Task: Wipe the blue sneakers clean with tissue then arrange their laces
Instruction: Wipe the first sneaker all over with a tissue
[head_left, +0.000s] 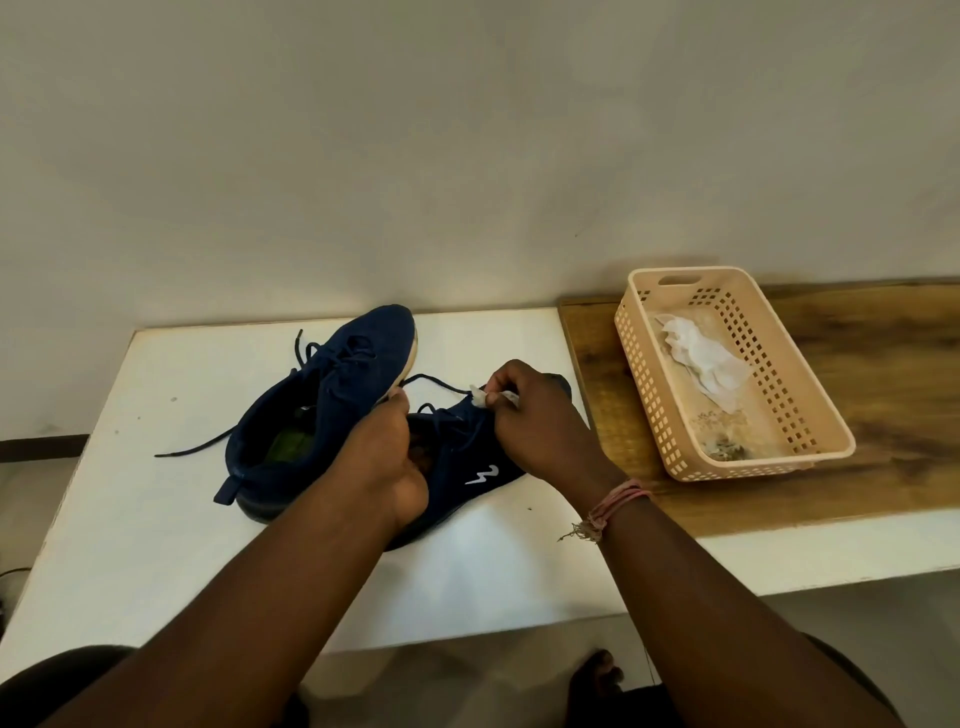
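Both hands hold 1 sneaker above white table.

Sneakers look like soft matt blue knit cloth, laces woven cord. My bench is smooth matt white, the part next to it grainy wood. Basket is perforated peach plastic, crumpled tissue inside.
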